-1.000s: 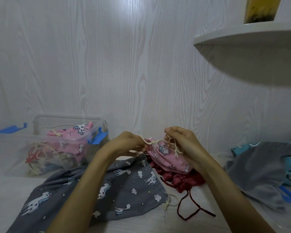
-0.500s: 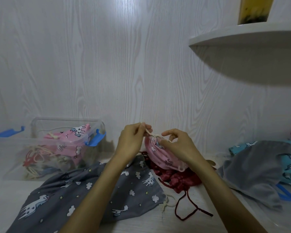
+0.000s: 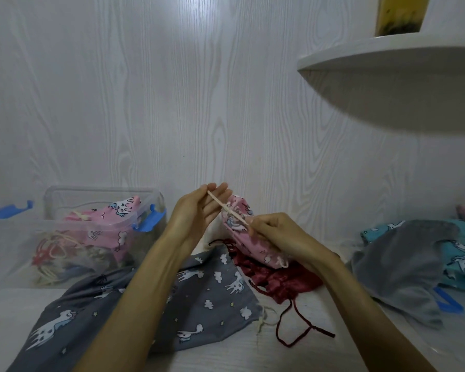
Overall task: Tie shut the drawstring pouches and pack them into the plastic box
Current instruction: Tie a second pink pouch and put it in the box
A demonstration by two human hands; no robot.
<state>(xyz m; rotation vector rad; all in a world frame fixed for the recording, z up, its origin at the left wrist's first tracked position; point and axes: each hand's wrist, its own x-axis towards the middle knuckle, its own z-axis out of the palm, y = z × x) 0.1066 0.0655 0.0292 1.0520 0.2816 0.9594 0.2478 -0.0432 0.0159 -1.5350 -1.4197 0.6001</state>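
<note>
The right hand pinches one end of a cream drawstring with curled fingers, pulling it taut; the left hand has its fingers straight, the cord running across them. Between both hangs one pink pouch, gathered at its neck. Under the wrists lie one grey pouch and one dark red pouch (both untied). Beyond the left hand stands one clear plastic box, pouches inside.
</note>
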